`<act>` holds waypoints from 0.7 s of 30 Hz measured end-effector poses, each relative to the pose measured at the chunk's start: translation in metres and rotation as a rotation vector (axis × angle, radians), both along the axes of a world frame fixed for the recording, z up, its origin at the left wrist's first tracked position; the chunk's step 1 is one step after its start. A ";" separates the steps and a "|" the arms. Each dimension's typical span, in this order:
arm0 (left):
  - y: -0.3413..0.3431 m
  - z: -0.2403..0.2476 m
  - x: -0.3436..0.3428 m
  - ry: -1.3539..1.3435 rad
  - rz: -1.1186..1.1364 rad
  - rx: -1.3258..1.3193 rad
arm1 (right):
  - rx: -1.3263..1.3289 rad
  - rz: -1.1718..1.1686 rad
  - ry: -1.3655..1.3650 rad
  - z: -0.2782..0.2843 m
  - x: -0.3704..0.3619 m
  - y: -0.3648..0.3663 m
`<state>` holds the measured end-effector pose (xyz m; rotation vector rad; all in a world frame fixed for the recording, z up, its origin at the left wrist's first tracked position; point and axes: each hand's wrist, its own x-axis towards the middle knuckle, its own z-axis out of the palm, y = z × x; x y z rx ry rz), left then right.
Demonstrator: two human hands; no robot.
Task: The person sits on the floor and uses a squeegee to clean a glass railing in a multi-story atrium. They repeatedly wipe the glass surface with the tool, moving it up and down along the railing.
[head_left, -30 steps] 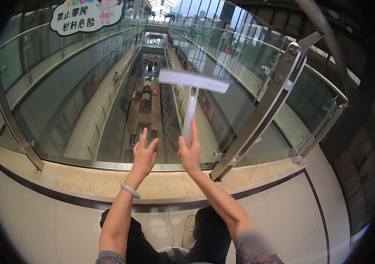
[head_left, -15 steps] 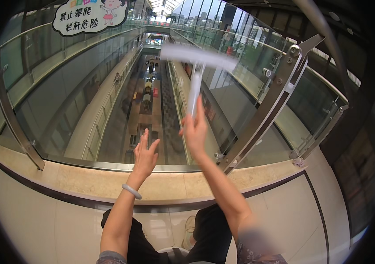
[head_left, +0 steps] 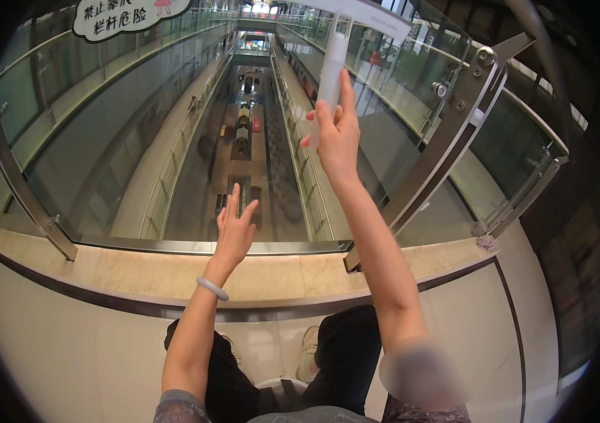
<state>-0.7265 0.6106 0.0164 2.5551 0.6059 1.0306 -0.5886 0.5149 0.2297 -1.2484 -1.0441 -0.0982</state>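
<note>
My right hand (head_left: 337, 137) is raised and wrapped round the white handle of a squeegee (head_left: 331, 74), its index finger laid along the handle. The squeegee's wide white head is at the top of the view, partly cut off by the upper edge, in front of the glass railing panel (head_left: 131, 158). Whether its blade touches the glass I cannot tell. Lower and to the left, my left hand (head_left: 234, 227) holds nothing, its fingers stretched and apart in front of the same glass. A pale bangle (head_left: 212, 288) circles the left wrist.
Metal posts (head_left: 448, 134) flank the panel, which stands on a beige stone ledge (head_left: 271, 276). Beyond the glass, a deep atrium drops to a lower floor (head_left: 243, 151). A cloud-shaped sign (head_left: 124, 20) hangs at upper left. I sit with knees close to the ledge.
My right hand has pushed the squeegee up and slightly right, toward the top of the panel. My left hand has barely moved. The view has tilted a little downward.
</note>
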 end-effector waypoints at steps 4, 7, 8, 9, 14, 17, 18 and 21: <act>0.002 -0.001 -0.004 -0.003 0.013 0.014 | -0.136 -0.081 -0.028 -0.060 0.005 -0.004; 0.002 -0.001 -0.001 -0.038 0.000 0.024 | -0.391 -0.121 -0.021 -0.173 0.023 -0.028; 0.001 0.001 0.003 -0.053 -0.010 0.022 | -0.413 -0.140 -0.081 -0.222 0.036 -0.038; 0.001 0.000 0.004 -0.063 -0.011 0.020 | -0.490 -0.145 -0.105 -0.254 0.042 -0.046; 0.000 0.011 0.005 -0.144 -0.037 0.000 | -0.694 -0.163 -0.160 -0.292 0.055 -0.067; 0.000 0.019 0.007 -0.218 -0.022 0.042 | -0.514 -0.098 -0.063 -0.223 0.059 -0.037; 0.000 0.020 0.006 -0.228 -0.012 0.044 | -0.462 -0.071 0.044 -0.192 0.053 -0.025; -0.003 0.022 0.006 -0.251 0.002 0.039 | -0.348 -0.095 0.039 -0.129 0.039 -0.016</act>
